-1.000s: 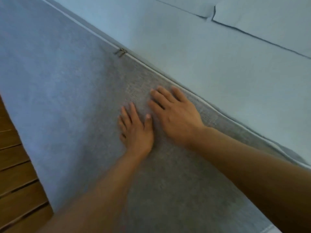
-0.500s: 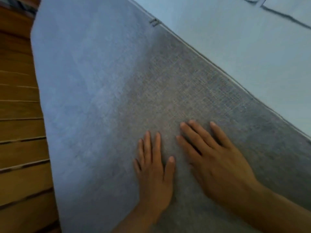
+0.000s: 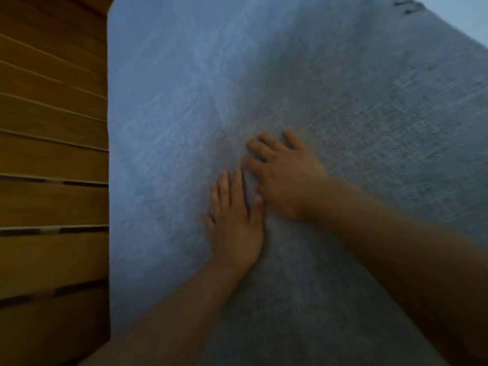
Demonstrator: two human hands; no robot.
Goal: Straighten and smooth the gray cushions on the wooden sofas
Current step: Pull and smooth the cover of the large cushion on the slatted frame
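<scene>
Both my hands lie flat on the gray cushion (image 3: 290,88), palms down, near the middle of the frame. My left hand (image 3: 235,223) has its fingers straight and close together, pointing up the frame, pressing on the fabric; grip apart, nothing held. My right hand (image 3: 285,178) sits just beside it, up and to the right, with fingers slightly spread and lightly bent at the knuckles, tips on the fabric; grip also apart, nothing pinched. Left thumb touches or nearly touches the heel of my right hand, can't tell which because of blur. The cushion fills most of the view, from its rounded upper-left corner down past the bottom edge, fabric looks flat around the hands. Wooden slats (image 3: 52,159) of the sofa frame run along the left, next to the cushion's left edge. A small dark tab or zipper pull (image 3: 408,6) shows near the top right edge, too blurred to identify. A paler surface (image 3: 470,14) shows in the top right corner.
</scene>
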